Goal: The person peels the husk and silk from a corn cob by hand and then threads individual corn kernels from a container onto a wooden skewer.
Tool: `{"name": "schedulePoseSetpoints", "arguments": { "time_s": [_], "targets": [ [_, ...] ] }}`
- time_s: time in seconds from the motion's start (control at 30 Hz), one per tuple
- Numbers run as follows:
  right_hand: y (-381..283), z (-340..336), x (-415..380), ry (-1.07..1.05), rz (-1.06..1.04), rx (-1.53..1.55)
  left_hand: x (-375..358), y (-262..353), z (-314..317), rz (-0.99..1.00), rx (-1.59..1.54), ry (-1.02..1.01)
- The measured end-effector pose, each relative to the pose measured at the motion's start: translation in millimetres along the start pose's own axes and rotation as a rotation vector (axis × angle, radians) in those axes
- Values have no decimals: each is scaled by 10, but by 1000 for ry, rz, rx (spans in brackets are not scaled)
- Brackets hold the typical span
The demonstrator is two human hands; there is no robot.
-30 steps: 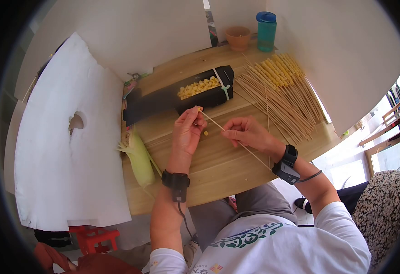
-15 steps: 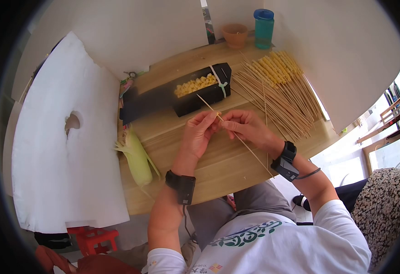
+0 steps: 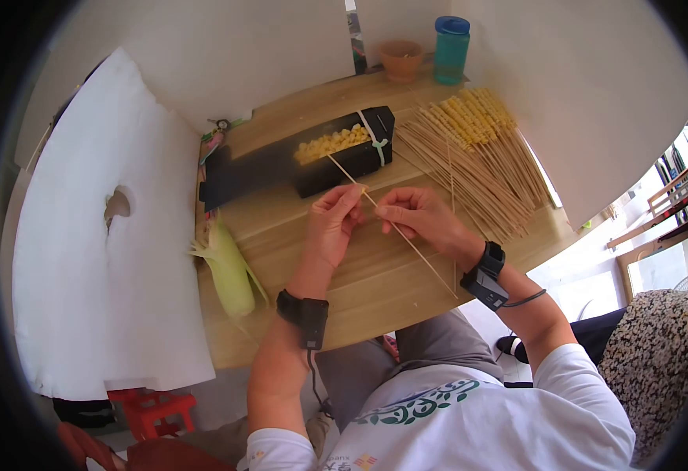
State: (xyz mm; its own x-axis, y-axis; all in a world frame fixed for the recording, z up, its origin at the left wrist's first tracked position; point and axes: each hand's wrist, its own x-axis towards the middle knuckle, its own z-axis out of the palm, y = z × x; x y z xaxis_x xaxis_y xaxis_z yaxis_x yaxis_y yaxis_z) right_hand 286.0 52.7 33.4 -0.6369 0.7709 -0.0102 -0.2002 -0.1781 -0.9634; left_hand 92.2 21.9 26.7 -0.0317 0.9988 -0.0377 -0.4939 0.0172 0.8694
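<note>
A thin wooden skewer [image 3: 418,250] runs slantwise between my hands, its upper tip overlapping the edge of the black box [image 3: 310,186]. My right hand [image 3: 421,213] pinches this stick around its middle. The fingertips of my left hand [image 3: 334,222] are closed at a small yellow corn kernel [image 3: 364,189] on the upper part of the stick. Loose yellow corn kernels [image 3: 334,144] fill the open part of the box just beyond my hands. A green-husked corn cob [image 3: 232,275] lies to the left of my left forearm.
Bare skewers [image 3: 470,184] lie in a pile at the right, beside kernel-threaded skewers [image 3: 477,116]. A terracotta pot [image 3: 400,63] and a blue-lidded bottle [image 3: 451,53] stand at the back. White foam sheet [image 3: 61,275] borders the left side; a person's patterned clothing [image 3: 658,345] shows at right.
My left hand has drawn away from my right, widening the gap along the skewer. Both hands and the stick sit slightly farther left in view.
</note>
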Motion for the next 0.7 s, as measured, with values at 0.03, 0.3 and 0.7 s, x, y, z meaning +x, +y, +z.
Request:
{"name": "schedulePoseSetpoints", "arguments": {
  "time_s": [0.03,0.3,0.7],
  "targets": [
    [0,1,3,-11,5,2,14,16,-29,0,0,3],
    [49,-66,20,5,-35,12,-58,-39,98,-116,2,-27],
    [69,-83,42,27,-30,82,-92,-64,165,-72,88,-19]
  ]
}}
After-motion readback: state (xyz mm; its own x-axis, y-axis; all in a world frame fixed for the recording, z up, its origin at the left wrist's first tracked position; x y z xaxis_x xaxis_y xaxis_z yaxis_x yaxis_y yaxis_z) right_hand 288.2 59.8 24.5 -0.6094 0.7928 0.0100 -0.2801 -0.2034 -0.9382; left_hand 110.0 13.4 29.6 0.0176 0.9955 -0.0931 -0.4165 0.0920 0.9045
